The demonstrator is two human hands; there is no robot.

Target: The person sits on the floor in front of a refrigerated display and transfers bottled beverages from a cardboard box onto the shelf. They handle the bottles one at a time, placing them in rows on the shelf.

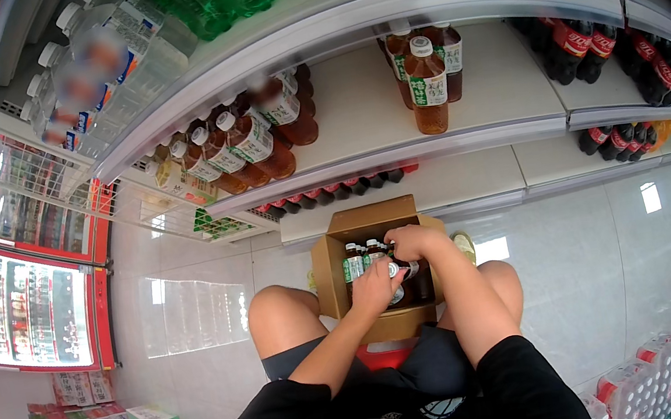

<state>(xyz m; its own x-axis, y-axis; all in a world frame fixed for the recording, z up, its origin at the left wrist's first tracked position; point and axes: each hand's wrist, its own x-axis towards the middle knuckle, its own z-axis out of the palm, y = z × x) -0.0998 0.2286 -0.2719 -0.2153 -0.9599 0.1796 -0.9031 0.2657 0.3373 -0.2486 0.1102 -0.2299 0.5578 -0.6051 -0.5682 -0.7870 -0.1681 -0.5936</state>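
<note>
An open cardboard box (324, 271) stands between my knees, its flaps folded outward. Inside are several bottles of amber tea (353, 265) with white caps and green-and-white labels. My left hand (374, 288) is at the near part of the box, its fingers round the top of a tea bottle whose white cap (393, 268) shows beside the thumb. Over the far right of the box, my right hand (413, 243) bends downward with its fingers curled at the top of another bottle; the hand itself hides most of that grip.
Ahead, a shelf (352, 107) carries tea bottles at left (258, 146) and a small group in the middle (427, 87). Cola bottles (574, 46) stand at right. A shelf edge (355, 10) overhangs. Wire racks (35, 166) and a lit drinks fridge (12, 303) are at left; shrink-wrapped packs (643, 377) lie lower right.
</note>
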